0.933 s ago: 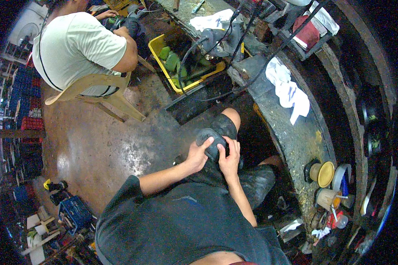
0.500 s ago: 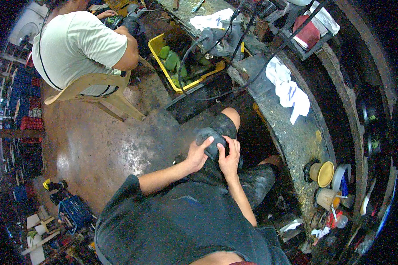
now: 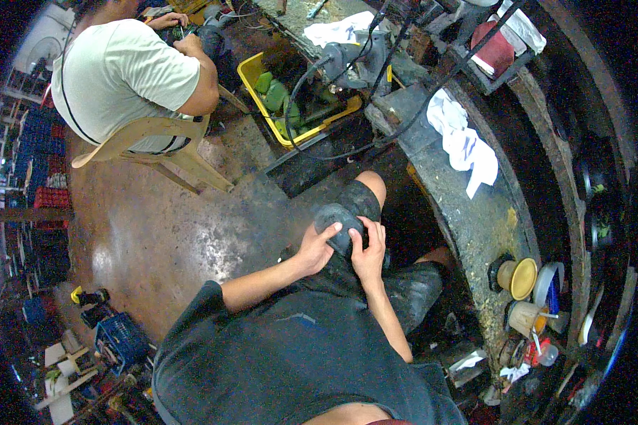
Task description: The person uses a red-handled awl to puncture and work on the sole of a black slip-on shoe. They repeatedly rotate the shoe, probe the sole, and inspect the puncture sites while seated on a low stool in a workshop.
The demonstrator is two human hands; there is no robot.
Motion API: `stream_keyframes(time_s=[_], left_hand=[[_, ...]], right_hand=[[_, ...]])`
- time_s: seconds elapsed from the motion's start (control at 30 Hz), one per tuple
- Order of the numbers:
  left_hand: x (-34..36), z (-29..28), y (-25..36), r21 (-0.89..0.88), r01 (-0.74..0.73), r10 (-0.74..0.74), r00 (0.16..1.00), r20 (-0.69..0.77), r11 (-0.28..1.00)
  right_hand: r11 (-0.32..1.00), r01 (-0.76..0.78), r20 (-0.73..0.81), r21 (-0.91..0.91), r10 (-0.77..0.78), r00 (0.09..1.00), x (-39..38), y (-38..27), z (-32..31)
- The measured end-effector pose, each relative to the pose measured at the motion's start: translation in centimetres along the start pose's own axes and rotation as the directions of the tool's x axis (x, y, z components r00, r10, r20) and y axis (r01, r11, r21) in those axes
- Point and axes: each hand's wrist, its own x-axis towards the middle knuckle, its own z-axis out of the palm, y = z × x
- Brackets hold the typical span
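Observation:
Over my lap I hold a dark grey, rounded piece that resembles the toe of a shoe; its underside is hidden. My left hand grips its left side, thumb lying on the top surface. On the right side, my right hand is closed round the edge, its thumb also pressed on top near the left thumb. The two thumb tips are slightly apart. The far end of the piece points toward my bare knee.
A workbench curves along my right, bearing white cloth, a yellow-topped tub and a grey machine. Ahead stands a yellow crate with green pieces. A co-worker sits on a plastic chair at the far left.
My hands and the dark piece stay nearly in place, with only a slight shift. The co-worker's hands have come closer together over their own work.

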Motion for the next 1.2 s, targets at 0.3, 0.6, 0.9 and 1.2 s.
stream_keyframes(time_s=[0.3, 0.6, 0.9, 1.2], left_hand=[[-0.2, -0.1, 0.2, -0.062, 0.009, -0.009, 1.000, 0.001, 0.998], [-0.1, -0.2, 0.2, -0.062, 0.041, -0.043, 0.999, -0.024, 0.997], [0.1, -0.3, 0.1, -0.067, 0.027, -0.029, 0.999, -0.019, 0.997], [-0.3, 0.7, 0.5, 0.041, -0.007, 0.006, 1.000, 0.022, 0.999]], right_hand=[[1.000, 0.008, -0.004, 0.003, -0.008, 1.000, 0.1, 0.1, 0.0], [1.000, -0.002, -0.008, 0.008, 0.002, 1.000, 0.2, -0.3, -0.1], [1.000, 0.023, -0.033, 0.010, -0.022, 0.999, 0.3, -0.5, -0.1], [1.000, 0.029, -0.035, 0.006, -0.028, 0.999, 0.2, -0.1, 0.0]])
